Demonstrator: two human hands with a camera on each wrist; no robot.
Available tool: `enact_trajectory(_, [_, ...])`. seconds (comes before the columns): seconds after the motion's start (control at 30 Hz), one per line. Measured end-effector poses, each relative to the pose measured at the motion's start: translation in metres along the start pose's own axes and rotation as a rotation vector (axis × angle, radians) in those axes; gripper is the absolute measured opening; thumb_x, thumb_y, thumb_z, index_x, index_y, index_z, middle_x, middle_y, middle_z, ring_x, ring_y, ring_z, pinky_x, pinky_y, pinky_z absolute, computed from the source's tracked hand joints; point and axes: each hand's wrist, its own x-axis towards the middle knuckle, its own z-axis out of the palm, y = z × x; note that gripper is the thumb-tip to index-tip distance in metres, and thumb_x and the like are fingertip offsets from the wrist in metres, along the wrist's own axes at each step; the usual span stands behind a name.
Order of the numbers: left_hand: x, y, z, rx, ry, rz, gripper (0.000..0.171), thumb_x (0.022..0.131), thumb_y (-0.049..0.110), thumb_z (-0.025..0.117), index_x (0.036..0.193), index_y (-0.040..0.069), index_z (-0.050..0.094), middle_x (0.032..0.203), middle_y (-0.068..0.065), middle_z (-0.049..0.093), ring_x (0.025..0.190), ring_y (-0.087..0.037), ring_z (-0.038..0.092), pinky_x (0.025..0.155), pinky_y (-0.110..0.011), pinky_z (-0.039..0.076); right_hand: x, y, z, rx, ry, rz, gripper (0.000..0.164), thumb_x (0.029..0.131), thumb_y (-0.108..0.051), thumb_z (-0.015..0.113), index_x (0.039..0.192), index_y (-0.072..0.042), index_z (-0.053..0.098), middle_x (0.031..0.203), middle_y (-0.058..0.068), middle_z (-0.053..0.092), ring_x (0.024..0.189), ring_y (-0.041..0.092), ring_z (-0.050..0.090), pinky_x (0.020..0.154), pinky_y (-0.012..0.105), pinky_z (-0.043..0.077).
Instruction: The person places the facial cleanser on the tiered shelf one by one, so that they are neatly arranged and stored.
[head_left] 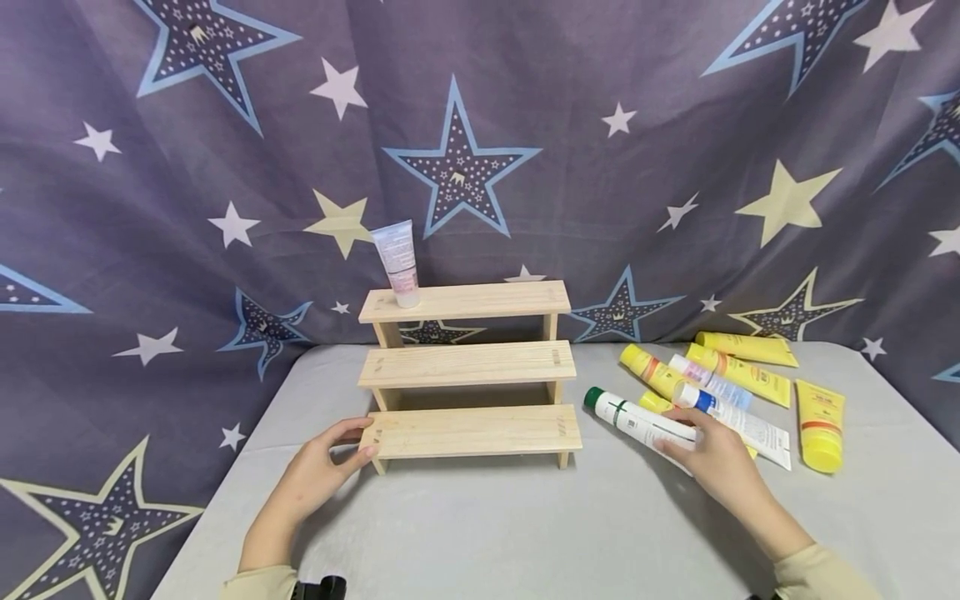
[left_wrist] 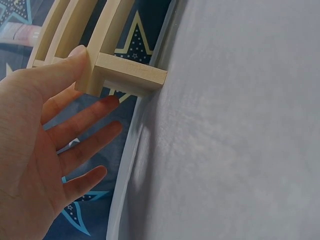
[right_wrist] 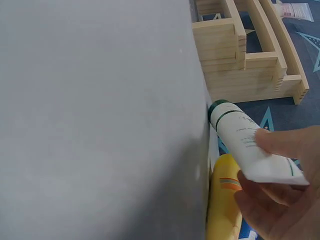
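A three-tier wooden shelf [head_left: 471, 432] stands on the table, a pale blue and pink tube [head_left: 396, 260] upright at the left of its top tier. My left hand [head_left: 318, 477] pinches the left end of the lowest tier between thumb and forefinger; the other fingers spread loosely in the left wrist view. To the right of the shelf, my right hand [head_left: 716, 462] grips a white tube with a green cap [head_left: 637, 423] near its flat end. The cap points toward the shelf. Under this tube, a yellow tube [right_wrist: 226, 192] shows in the right wrist view.
Several tubes lie in a loose group at the right, among them a white one with a blue cap [head_left: 742, 423], a pink-capped one [head_left: 712, 382] and a yellow one [head_left: 821, 425] at the outer side. Behind the table hangs a star-patterned curtain [head_left: 570, 125].
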Motion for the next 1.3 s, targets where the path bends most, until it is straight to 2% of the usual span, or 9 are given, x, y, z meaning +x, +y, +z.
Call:
enact_trajectory(0.17, [0.000,0.001,0.000,0.000,-0.009,-0.020,0.050,0.091,0.040,0.072,0.133,0.016,0.061,0.118,-0.011,0.069,0.118,-0.037,0.059,0.102,-0.060,0.039,0.005,-0.004,-0.003,0.050,0.117,-0.001,0.036,0.079,-0.017,0.085,0.110,-0.004,0.071,0.085,0.011,0.070,0.066,0.014,0.055,0.058,0.028,0.044])
enact_trajectory(0.37, [0.000,0.001,-0.001,-0.008,-0.007,-0.015,0.049,0.091,0.039,0.072,0.133,0.016,0.061,0.118,-0.010,0.069,0.118,-0.036,0.059,0.102,-0.060,0.039,0.013,-0.009,-0.005,0.169,0.164,0.073,0.042,0.083,-0.020,0.082,0.116,0.003,0.069,0.097,0.019,0.072,0.075,0.005,0.058,0.062,0.017,0.047])
enact_trajectory(0.53, [-0.001,0.000,0.000,-0.023,-0.007,-0.010,0.048,0.091,0.039,0.072,0.132,0.017,0.062,0.118,-0.010,0.069,0.117,-0.035,0.060,0.102,-0.058,0.040,0.017,-0.013,-0.007,0.205,0.215,0.121,0.050,0.084,-0.022,0.082,0.122,0.006,0.066,0.107,0.024,0.070,0.078,0.001,0.057,0.063,0.014,0.046])
enact_trajectory(0.67, [-0.001,0.000,-0.001,-0.022,-0.008,-0.010,0.048,0.091,0.039,0.072,0.132,0.017,0.062,0.118,-0.010,0.069,0.117,-0.035,0.060,0.102,-0.058,0.040,0.021,-0.018,-0.011,0.244,0.252,0.112,0.049,0.084,-0.020,0.081,0.123,0.006,0.065,0.113,0.023,0.069,0.076,-0.004,0.057,0.062,0.013,0.047])
enact_trajectory(0.73, [-0.001,0.000,-0.001,-0.021,-0.008,-0.011,0.048,0.091,0.040,0.072,0.132,0.017,0.062,0.118,-0.010,0.069,0.117,-0.035,0.060,0.102,-0.058,0.040,0.022,-0.021,-0.013,0.274,0.262,0.105,0.048,0.085,-0.018,0.081,0.124,0.005,0.065,0.108,0.018,0.071,0.072,-0.005,0.058,0.060,0.014,0.048])
enact_trajectory(0.8, [-0.001,0.000,-0.001,-0.021,-0.008,-0.012,0.048,0.091,0.040,0.072,0.132,0.017,0.062,0.118,-0.010,0.069,0.117,-0.035,0.060,0.102,-0.058,0.040,0.022,-0.023,-0.016,0.303,0.264,0.099,0.047,0.085,-0.017,0.080,0.124,0.004,0.066,0.100,0.006,0.072,0.067,-0.001,0.061,0.057,0.016,0.050])
enact_trajectory(0.9, [-0.001,0.000,-0.001,-0.022,-0.009,-0.015,0.048,0.091,0.040,0.072,0.132,0.017,0.062,0.118,-0.009,0.069,0.118,-0.034,0.060,0.102,-0.058,0.040,0.024,-0.027,-0.020,0.325,0.268,0.101,0.043,0.085,-0.018,0.080,0.122,0.002,0.068,0.087,-0.014,0.067,0.065,0.002,0.061,0.054,0.018,0.049])
enact_trajectory(0.97, [-0.001,0.000,-0.001,-0.023,-0.010,-0.016,0.048,0.091,0.040,0.072,0.132,0.017,0.062,0.118,-0.009,0.069,0.118,-0.034,0.060,0.102,-0.058,0.040,0.025,-0.030,-0.022,0.333,0.278,0.106,0.041,0.085,-0.018,0.080,0.120,0.002,0.068,0.084,-0.022,0.063,0.064,0.002,0.061,0.054,0.018,0.049])
enact_trajectory(1.3, [-0.001,0.001,-0.002,-0.010,-0.010,-0.021,0.048,0.091,0.041,0.072,0.132,0.018,0.062,0.118,-0.009,0.069,0.119,-0.036,0.059,0.102,-0.060,0.038,0.041,-0.047,-0.037,0.373,0.327,0.128,0.045,0.085,-0.021,0.080,0.122,0.002,0.067,0.086,-0.020,0.063,0.068,0.002,0.062,0.057,0.016,0.049])
